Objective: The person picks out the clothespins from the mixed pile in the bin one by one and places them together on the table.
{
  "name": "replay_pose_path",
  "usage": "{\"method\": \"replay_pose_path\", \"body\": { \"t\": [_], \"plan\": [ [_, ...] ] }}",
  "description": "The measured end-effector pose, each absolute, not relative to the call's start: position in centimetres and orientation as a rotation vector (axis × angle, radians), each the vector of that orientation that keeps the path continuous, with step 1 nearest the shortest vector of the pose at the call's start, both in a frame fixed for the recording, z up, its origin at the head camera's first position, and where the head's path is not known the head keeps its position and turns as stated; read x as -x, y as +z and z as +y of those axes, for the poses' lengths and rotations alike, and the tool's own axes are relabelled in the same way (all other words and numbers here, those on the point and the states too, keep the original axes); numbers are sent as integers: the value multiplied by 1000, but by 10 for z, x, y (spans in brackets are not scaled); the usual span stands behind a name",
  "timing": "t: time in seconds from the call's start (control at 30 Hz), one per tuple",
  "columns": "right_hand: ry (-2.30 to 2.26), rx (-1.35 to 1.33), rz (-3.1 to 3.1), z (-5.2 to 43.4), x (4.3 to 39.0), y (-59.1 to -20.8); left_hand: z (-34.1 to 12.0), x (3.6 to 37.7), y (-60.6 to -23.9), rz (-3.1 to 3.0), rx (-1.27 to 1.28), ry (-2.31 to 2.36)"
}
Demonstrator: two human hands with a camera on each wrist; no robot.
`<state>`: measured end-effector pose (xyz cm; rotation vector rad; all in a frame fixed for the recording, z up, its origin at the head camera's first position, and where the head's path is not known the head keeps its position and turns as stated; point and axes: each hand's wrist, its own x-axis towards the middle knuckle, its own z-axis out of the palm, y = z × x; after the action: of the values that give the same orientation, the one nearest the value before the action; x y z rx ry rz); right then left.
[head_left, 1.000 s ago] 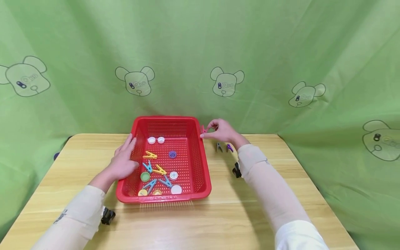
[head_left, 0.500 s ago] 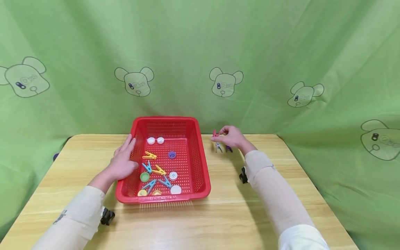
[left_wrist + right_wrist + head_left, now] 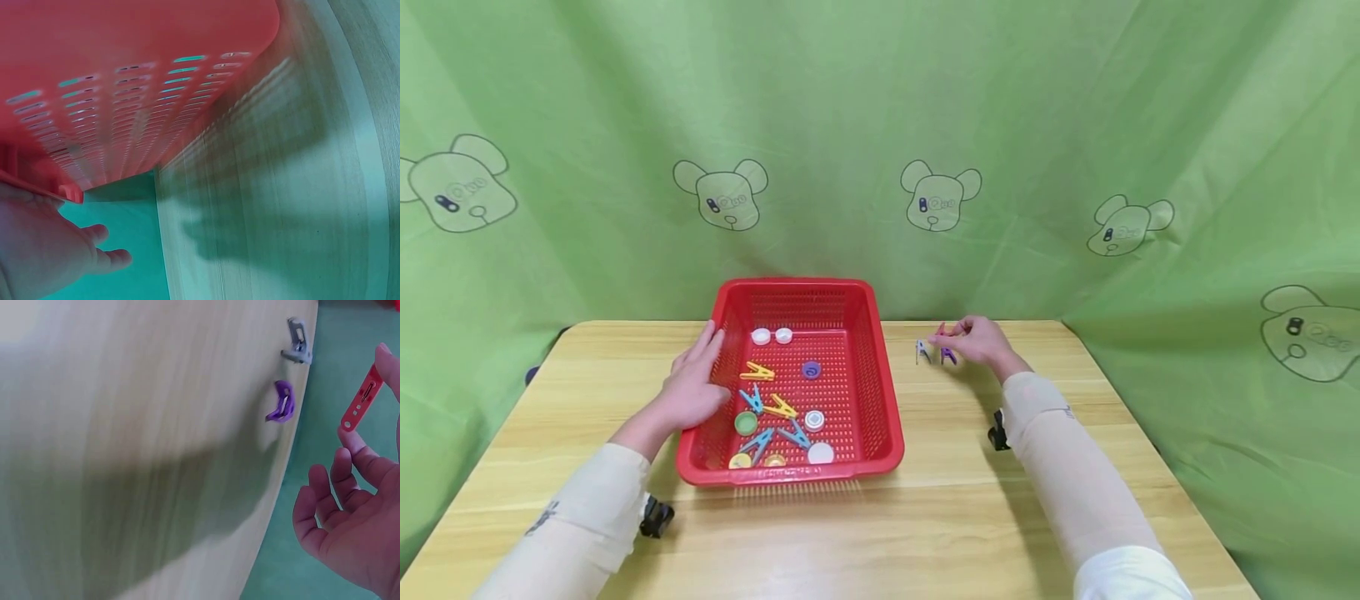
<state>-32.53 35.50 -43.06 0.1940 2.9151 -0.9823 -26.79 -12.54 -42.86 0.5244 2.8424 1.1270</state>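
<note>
A: Which step seems to be in hand?

B: Apparently the placing of the red, A-shaped plastic clip (image 3: pixel 361 400); the right hand (image 3: pixel 982 338) pinches it between thumb and forefinger, its other fingers loosely bent

A: Where is that clip?

B: At the far right part of the pale, wood-grain table (image 3: pixel 820 542), just behind the purple, A-shaped plastic clip (image 3: pixel 948 357) and near the grey, A-shaped plastic clip (image 3: pixel 922 352). Whether it touches the table, the pictures do not tell

A: And the left hand (image 3: pixel 694 396)?

B: It rests over the left rim of the red, perforated, rectangular plastic basket (image 3: pixel 891 442), fingers extended, probably steadying it

A: What would the next move call for?

B: In all likelihood, a level lowering and a gentle release, with fingertips clear of the purple clip so that neither neighbour topples
</note>
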Motion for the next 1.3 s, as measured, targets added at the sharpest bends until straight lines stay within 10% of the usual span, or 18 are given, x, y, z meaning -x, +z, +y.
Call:
{"method": "replay_pose_path", "body": {
  "t": [1.3],
  "plan": [
    [-449,-774,3042,389,324,-477,-129,270,-434,2838,-539,1117]
  ]
}}
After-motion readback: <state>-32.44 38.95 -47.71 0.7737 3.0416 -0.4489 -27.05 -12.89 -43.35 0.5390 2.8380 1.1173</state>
